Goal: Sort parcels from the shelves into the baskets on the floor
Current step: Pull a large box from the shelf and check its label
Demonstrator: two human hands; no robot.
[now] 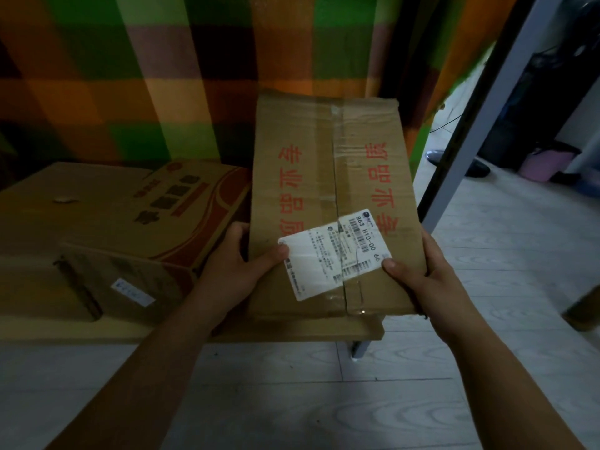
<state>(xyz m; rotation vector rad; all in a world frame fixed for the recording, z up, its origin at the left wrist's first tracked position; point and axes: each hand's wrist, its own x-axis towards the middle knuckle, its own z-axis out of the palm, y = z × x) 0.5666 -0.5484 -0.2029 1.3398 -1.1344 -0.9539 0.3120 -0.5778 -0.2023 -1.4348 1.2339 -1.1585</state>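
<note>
Parcel: a long brown carton (334,196), taped along its seam, stood over the low shelf (292,332).
Writing: red Chinese characters; white shipping label (334,254) read "863 H10-00".
Grip: left hand (237,264) and right hand (418,274) clasped its near corners, thumbs on top.

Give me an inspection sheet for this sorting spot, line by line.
Surface: low wooden shelf board, boxes on it.
Job's things: taped parcel with white label at the shelf's right end; printed box left of it.
Clutter: nothing seen.
Hands: left hand and right hand grip the parcel's sides, thumbs on top.
Cables: thin dark line on the floor, possibly a cable.
Surroundings: checked curtain, grey post, pink container.
</note>
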